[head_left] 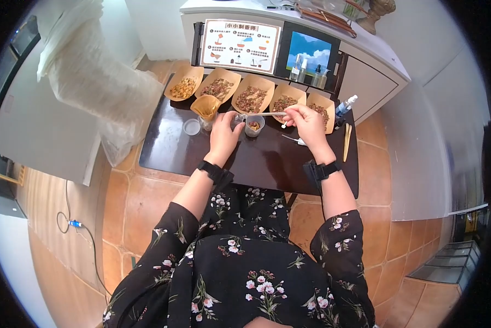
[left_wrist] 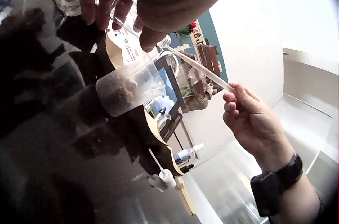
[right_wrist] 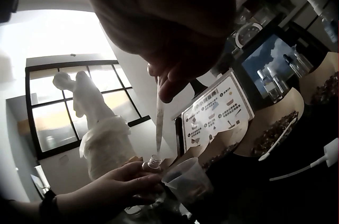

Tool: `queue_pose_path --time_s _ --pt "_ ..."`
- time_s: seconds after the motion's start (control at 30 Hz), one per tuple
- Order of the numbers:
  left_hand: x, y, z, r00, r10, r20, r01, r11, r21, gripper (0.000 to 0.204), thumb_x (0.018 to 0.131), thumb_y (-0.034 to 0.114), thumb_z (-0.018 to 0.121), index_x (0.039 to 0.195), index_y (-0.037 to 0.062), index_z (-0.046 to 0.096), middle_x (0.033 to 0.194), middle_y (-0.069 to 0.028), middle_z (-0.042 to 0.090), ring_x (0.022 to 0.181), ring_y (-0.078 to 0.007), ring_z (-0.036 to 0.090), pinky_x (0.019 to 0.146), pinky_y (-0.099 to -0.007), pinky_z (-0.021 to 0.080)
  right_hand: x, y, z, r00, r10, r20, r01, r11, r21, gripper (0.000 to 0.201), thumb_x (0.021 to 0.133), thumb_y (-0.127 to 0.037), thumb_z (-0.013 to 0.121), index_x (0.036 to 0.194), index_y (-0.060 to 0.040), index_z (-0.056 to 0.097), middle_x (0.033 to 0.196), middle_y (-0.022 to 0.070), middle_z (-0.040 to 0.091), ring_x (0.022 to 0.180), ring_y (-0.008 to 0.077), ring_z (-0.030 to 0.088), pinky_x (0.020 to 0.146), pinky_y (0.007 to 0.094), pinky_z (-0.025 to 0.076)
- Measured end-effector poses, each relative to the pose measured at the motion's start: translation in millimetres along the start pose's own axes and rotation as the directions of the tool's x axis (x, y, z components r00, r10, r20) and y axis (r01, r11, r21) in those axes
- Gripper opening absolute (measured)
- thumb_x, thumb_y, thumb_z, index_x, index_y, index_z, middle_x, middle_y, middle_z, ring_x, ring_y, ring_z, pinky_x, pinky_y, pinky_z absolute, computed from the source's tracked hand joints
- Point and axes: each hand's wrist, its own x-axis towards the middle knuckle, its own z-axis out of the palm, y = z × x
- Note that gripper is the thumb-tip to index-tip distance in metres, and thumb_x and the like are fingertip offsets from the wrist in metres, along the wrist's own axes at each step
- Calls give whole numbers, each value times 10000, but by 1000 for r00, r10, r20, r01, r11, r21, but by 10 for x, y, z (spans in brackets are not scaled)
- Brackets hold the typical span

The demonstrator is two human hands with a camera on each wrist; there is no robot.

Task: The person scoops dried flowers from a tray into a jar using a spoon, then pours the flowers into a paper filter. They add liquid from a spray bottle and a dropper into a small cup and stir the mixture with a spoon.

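R hand (head_left: pixel 309 123) pinches pipette (head_left: pixel 264 114) at bulb end, tip in vial (right_wrist: pixel 154 161) mouth | L hand (head_left: pixel 223 134) grips vial on table (head_left: pixel 267 158), beside cup (head_left: pixel 254 125) | pipette likely light, flexible: pinch softly | vial small, probably glass, slippery: hold body

Head view: high, looking straight down on the dark desk (head_left: pixel 267 158) and both forearms, wide fisheye, moderately far. Left wrist view: low beside the left hand (left_wrist: pixel 153 1), facing across to the right hand (left_wrist: pixel 251 121), close. Right wrist view: under the right hand (right_wrist: pixel 175 28), facing the left hand (right_wrist: pixel 114 189), close. All three share the pipette (head_left: pixel 264 114) and clear cup (head_left: pixel 254 125).
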Motion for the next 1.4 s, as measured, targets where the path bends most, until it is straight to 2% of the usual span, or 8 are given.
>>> queue_pose_path --time_s 0.33,0.67,0.77,0.87,1.0,1.07,1.3,1.4 --pt "36 146 -20 993 115 -13 -115 993 -28 359 807 156 759 1119 47 616 1037 -122 595 972 -313 593 849 -399 484 -10 -64 39 986 107 130 -122 986 112 194 979 -166 601 1063 -7 673 804 57 686 673 93 614 634 241 500" --pt "17 141 -7 993 114 -20 -114 993 -17 380 827 162 752 1149 33 599 1059 -140 623 971 -296 619 853 -390 503 -28 -94 -42 983 97 157 -110 991 79 217 985 -201 595 1057 -17 683 792 47 684 659 82 606 626 232 486" --pt "13 -1 -16 1000 -5 20 6 1000 -21 363 822 204 756 1115 48 608 1029 -143 636 949 -318 622 833 -403 503 0 -28 -151 989 105 103 -114 989 92 207 978 -199 604 1040 -21 688 787 52 691 682 90 636 635 238 500" --pt "-21 -62 1 999 -35 15 35 999 -9 359 823 201 757 1113 53 606 1020 -145 637 946 -322 623 831 -401 503 0 104 -161 986 131 105 -135 990 37 198 970 -179 611 1056 -16 685 799 58 697 694 100 644 649 246 513" --pt "-28 -73 13 999 -29 43 31 999 -32 358 823 200 757 1110 52 603 1020 -148 635 943 -323 623 829 -403 503 -49 167 -40 980 139 141 -142 990 7 192 962 -150 611 1068 -5 681 805 61 700 708 110 653 662 254 524" --pt "-25 -72 21 999 -13 34 15 999 -47 353 823 198 757 1105 51 603 1012 -149 634 947 -322 621 826 -405 502 -69 129 10 978 180 108 -176 984 -42 198 956 -135 607 1075 5 679 814 64 704 717 111 657 670 255 527" --pt "-33 -5 -3 999 -1 35 1 1000 -27 338 824 190 752 1097 56 606 997 -144 623 939 -326 614 821 -413 501 -81 265 136 994 108 -5 -108 992 -60 174 952 -128 605 1003 8 702 781 65 707 679 106 658 661 263 537" --pt "-39 30 -22 998 46 46 -47 999 7 335 821 182 750 1097 58 607 998 -139 619 937 -329 610 819 -417 500 -94 274 156 995 101 -22 -102 992 -80 169 952 -128 607 994 6 702 784 69 709 681 109 660 652 265 537"
